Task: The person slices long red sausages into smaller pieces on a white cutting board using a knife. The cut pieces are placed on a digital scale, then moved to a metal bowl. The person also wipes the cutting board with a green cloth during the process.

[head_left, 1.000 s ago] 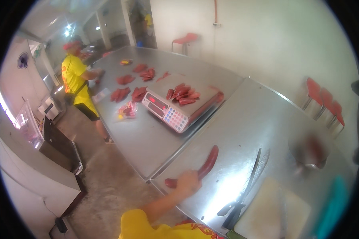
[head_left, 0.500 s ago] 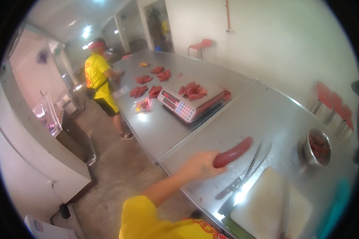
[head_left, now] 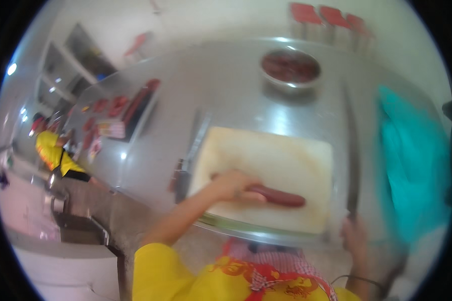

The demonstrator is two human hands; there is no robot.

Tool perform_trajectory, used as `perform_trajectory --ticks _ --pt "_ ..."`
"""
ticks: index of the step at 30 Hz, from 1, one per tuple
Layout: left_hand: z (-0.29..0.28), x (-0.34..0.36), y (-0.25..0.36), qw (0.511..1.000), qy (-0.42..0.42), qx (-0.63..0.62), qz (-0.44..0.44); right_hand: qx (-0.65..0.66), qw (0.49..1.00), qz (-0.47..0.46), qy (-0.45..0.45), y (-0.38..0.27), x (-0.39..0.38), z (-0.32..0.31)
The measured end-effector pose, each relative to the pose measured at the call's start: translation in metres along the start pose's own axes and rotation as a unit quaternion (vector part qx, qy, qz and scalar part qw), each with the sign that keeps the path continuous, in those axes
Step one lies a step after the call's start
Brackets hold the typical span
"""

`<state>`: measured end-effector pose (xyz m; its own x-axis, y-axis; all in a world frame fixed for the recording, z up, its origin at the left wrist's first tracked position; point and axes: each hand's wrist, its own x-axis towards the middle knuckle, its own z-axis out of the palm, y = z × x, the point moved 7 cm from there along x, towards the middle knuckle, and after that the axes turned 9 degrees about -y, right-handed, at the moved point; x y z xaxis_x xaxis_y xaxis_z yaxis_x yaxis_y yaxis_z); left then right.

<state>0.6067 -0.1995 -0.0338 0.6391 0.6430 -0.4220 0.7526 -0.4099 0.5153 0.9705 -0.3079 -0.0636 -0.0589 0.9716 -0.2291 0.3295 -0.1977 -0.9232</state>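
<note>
Dark-red, long, smooth sausage [head_left: 282,197] is over the off-white rectangular cutting board [head_left: 271,150], my left hand [head_left: 236,185] wrapped around it, presumably for steadiness, while my right hand [head_left: 354,233] grips the long, dark, blurred knife [head_left: 353,155], apparently for clearance beside the board.

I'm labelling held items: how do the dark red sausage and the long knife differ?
The sausage is thick, rounded and dark red; the knife is thin and dark greyish, though blurred. The sausage is held crosswise over the cutting board by the left hand; the knife points up the picture, right of the board, in the right hand. Both are elongated.
</note>
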Motion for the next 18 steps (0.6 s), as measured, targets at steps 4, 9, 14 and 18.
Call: perform_trajectory --ticks 4,9,14,18 --pt "0.010 0.005 -0.007 0.979 0.159 0.121 -0.048 -0.053 0.989 0.103 -0.093 0.006 -0.007 0.000" --pt "0.031 0.008 0.036 0.914 0.393 0.042 0.096 -0.187 0.960 0.112 -0.178 -0.017 0.001 -0.004" --pt "0.048 0.028 0.060 0.883 0.441 0.089 0.132 -0.272 0.927 0.124 -0.227 -0.027 0.004 0.002" --pt "0.047 0.027 0.061 0.847 0.497 0.106 0.155 -0.321 0.910 0.112 -0.235 -0.034 0.001 -0.003"
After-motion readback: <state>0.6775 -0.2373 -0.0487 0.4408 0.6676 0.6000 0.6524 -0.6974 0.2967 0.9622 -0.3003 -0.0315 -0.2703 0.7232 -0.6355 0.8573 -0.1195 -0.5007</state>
